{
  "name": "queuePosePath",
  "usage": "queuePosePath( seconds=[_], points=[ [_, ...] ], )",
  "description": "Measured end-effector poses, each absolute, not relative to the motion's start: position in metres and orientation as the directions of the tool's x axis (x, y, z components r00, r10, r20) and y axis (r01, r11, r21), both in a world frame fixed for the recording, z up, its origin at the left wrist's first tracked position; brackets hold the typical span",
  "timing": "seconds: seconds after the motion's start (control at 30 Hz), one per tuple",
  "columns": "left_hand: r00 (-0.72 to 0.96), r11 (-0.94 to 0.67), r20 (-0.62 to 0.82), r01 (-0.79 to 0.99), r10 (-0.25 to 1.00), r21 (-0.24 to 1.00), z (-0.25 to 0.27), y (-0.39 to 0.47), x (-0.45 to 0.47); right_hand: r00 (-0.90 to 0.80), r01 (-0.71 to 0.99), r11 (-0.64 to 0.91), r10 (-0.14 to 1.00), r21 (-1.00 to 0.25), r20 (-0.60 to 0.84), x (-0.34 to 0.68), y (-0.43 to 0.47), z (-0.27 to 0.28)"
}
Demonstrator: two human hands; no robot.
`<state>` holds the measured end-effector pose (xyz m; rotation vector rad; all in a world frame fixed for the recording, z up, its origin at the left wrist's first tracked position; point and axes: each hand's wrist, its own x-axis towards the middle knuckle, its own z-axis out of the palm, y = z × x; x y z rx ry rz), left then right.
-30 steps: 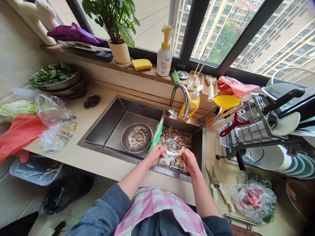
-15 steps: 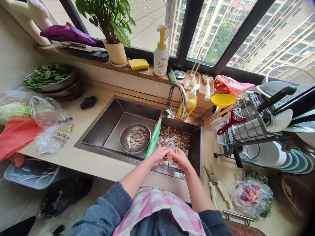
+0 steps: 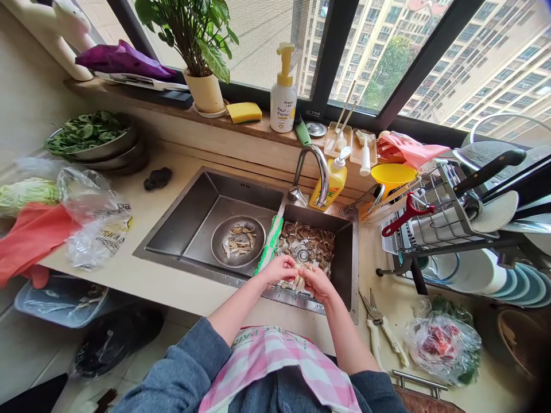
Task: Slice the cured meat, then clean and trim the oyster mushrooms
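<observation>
My right hand [image 3: 319, 284] is closed around a pale mushroom cluster [image 3: 300, 281] above the right basin of the sink [image 3: 345, 246]. The fingertips of my left hand [image 3: 278, 272] pinch at the same cluster from the other side. Below both hands, many brown-capped mushrooms [image 3: 316, 236] lie in water. A round metal dish [image 3: 218, 256] sits in the left basin, holding torn mushroom pieces [image 3: 239, 241]. Over the divider hangs a green-and-white cloth [image 3: 270, 246], just left of my left hand.
A curved faucet [image 3: 323, 166] and a yellow bottle [image 3: 334, 182] stand behind the sink. To the right are a dish rack [image 3: 451, 244], kitchen shears [image 3: 383, 327] and a wrapped bundle [image 3: 443, 344]. Leafy greens [image 3: 88, 135] and plastic bags [image 3: 97, 229] lie left.
My fingers have parted slightly, and more of the pale mushroom cluster shows between them. The whole view has shifted a little; other things stay put.
</observation>
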<state>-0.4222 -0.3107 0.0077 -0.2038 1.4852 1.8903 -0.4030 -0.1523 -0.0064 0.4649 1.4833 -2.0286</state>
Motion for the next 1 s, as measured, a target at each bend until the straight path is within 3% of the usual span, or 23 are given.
queuePosePath(
  seconds=[0.13,0.33,0.5,0.67,0.77,0.87,1.0],
  points=[
    [-0.758,-0.089,-0.510,-0.588,0.406,0.804,0.009,-0.306,-0.420,-0.793,0.608,-0.247,-0.224,-0.754,-0.566,-0.402,-0.159,-0.006],
    [-0.823,-0.189,-0.495,-0.552,0.279,0.812,0.009,-0.310,-0.428,-0.830,0.534,-0.375,-0.059,-0.758,-0.555,-0.408,-0.150,-0.011],
    [-0.873,-0.245,-0.455,-0.487,0.176,0.838,0.011,-0.321,-0.437,-0.815,0.543,-0.429,-0.063,-0.722,-0.576,-0.412,-0.131,-0.019],
    [-0.874,-0.063,-0.431,-0.454,0.223,0.889,0.003,-0.293,-0.429,-0.812,0.567,-0.526,-0.226,-0.634,-0.538,-0.409,-0.148,-0.014],
    [-0.930,0.137,-0.347,-0.331,0.122,0.934,-0.004,-0.280,-0.422,-0.840,0.510,-0.613,-0.203,-0.603,-0.504,-0.408,-0.161,-0.007],
    [-0.970,0.318,-0.231,-0.198,0.069,0.927,-0.007,-0.278,-0.418,-0.817,0.553,-0.579,-0.236,-0.599,-0.526,-0.409,-0.164,-0.005],
    [-0.975,0.326,-0.186,-0.137,0.124,0.935,-0.001,-0.283,-0.414,-0.797,0.578,-0.534,-0.210,-0.616,-0.566,-0.413,-0.156,-0.007]
  ],
)
